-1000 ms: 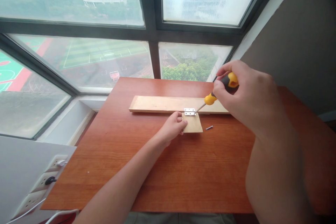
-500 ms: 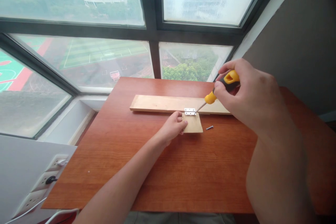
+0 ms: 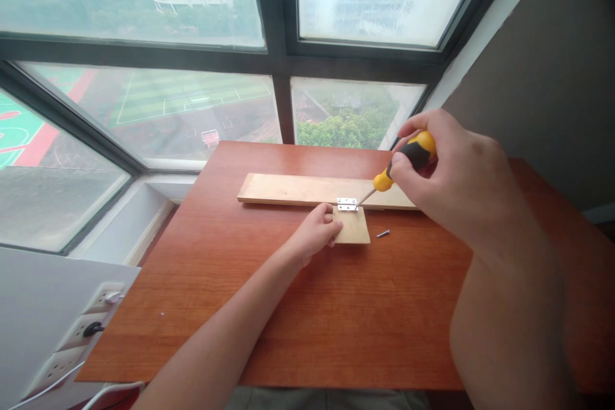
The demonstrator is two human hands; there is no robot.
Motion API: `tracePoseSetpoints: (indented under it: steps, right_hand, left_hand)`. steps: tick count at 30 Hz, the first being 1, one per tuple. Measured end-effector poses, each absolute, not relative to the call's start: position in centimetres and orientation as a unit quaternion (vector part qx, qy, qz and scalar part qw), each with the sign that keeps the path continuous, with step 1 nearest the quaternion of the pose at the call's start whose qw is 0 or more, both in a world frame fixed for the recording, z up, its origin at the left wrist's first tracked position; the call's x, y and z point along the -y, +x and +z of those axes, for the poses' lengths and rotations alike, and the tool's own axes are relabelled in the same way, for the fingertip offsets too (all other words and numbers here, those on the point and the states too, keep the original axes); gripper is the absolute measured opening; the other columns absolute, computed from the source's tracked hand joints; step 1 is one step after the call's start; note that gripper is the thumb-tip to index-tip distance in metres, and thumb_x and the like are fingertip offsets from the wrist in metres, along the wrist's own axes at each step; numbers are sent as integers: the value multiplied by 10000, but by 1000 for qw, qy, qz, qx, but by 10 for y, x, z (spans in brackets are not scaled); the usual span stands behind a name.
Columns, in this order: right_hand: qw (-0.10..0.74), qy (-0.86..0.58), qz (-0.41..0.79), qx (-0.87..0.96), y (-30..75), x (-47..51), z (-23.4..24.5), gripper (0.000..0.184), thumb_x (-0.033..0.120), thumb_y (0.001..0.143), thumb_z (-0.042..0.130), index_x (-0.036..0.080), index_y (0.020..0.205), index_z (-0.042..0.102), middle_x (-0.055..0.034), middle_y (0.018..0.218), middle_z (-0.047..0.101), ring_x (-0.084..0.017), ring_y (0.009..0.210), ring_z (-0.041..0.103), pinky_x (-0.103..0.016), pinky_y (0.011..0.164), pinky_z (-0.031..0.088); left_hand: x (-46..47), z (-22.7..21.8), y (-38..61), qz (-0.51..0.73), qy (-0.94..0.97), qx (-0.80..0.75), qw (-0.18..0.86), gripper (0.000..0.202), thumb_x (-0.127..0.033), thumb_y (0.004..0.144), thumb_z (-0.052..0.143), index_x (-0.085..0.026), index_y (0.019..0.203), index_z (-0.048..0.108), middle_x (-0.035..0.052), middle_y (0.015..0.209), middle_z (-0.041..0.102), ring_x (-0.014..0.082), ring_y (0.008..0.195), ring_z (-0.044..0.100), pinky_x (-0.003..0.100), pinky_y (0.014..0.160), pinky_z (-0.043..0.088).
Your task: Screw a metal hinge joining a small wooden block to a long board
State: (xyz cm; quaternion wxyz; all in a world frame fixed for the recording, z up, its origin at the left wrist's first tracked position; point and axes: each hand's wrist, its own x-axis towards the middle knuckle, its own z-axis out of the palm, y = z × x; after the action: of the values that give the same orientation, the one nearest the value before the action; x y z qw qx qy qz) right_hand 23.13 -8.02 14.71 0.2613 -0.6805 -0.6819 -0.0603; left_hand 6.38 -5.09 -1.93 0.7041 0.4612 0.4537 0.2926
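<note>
In my right hand is a yellow and black screwdriver, tilted down to the left. Its tip meets the right end of a small silver hinge. That hinge spans the seam between a long pale wooden board and a small square wooden piece. My left hand grips the small piece by its left edge, thumb on top. A loose screw lies on the table just right of the small piece. My right hand covers the board's right end.
Everything rests on a reddish-brown wooden table. Framed windows rise behind its far edge, and a grey wall stands at the right. Wall sockets with a black plug and cables sit at the lower left.
The screwdriver's handle has turned in my right hand, so its black grip faces up more. My left hand and the wooden pieces have barely moved.
</note>
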Motion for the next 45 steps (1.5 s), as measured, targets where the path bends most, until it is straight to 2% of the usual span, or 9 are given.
tracePoseSetpoints:
  steps: [9, 16, 21, 24, 27, 29, 33, 40, 45]
  right_hand:
    - [258, -680, -85, 682, 231, 79, 147, 277, 440, 818, 584, 261, 1028, 612, -57, 832, 687, -252, 688, 607, -367, 619, 401]
    - [251, -684, -45, 684, 231, 83, 148, 338, 359, 773, 572, 306, 1106, 568, -23, 906, 697, -235, 706, 627, -370, 640, 447]
    - [241, -693, -97, 673, 231, 80, 147, 331, 526, 846, 529, 281, 1055, 607, -56, 824, 690, -279, 706, 633, -380, 611, 404]
    - [242, -694, -110, 669, 233, 80, 146, 278, 407, 839, 525, 269, 1067, 602, -51, 866, 702, -297, 763, 652, -382, 625, 410]
    - [247, -686, -106, 676, 233, 81, 146, 367, 296, 776, 541, 295, 1142, 568, -35, 1086, 706, -311, 890, 664, -391, 659, 443]
    - [251, -688, -109, 672, 233, 81, 145, 374, 356, 804, 553, 314, 1175, 561, -43, 1141, 694, -326, 926, 658, -405, 672, 453]
    - [251, -716, -122, 640, 234, 78, 143, 400, 550, 866, 526, 270, 1138, 614, -105, 933, 707, -357, 829, 662, -447, 667, 455]
    - [302, -654, -74, 690, 235, 79, 145, 404, 283, 790, 574, 296, 1194, 556, -32, 1075, 703, -281, 896, 664, -444, 775, 514]
    - [296, -652, -107, 690, 234, 76, 140, 370, 397, 831, 603, 288, 1183, 563, -85, 1101, 690, -366, 1009, 637, -506, 784, 494]
  left_hand:
    - [52, -20, 63, 291, 465, -452, 704, 194, -155, 816, 603, -161, 989, 515, -5, 750, 594, 72, 576, 506, 164, 476, 390]
    - [51, -21, 62, 292, 459, -451, 707, 215, -158, 792, 618, -166, 983, 519, -8, 742, 588, 71, 565, 503, 168, 474, 380]
    - [51, -20, 63, 292, 460, -442, 712, 204, -167, 800, 612, -170, 974, 508, -17, 719, 573, 64, 526, 468, 167, 442, 322]
    - [51, -21, 63, 292, 460, -440, 714, 206, -166, 800, 609, -172, 978, 504, -24, 706, 564, 64, 514, 455, 169, 433, 300]
    - [51, -22, 63, 291, 462, -442, 712, 201, -153, 806, 594, -171, 984, 501, -27, 705, 556, 65, 519, 454, 167, 433, 300]
    - [50, -22, 63, 290, 464, -444, 709, 194, -145, 815, 581, -169, 988, 497, -24, 713, 555, 66, 527, 453, 166, 431, 302]
    - [50, -22, 63, 288, 467, -446, 707, 179, -144, 830, 570, -165, 991, 494, -19, 728, 555, 65, 537, 455, 162, 430, 307]
    - [51, -21, 63, 285, 465, -446, 710, 178, -132, 836, 559, -161, 997, 490, -21, 721, 553, 61, 534, 451, 155, 428, 310]
    - [50, -22, 63, 287, 467, -446, 708, 180, -135, 836, 566, -162, 998, 492, -14, 740, 563, 61, 546, 462, 153, 436, 323]
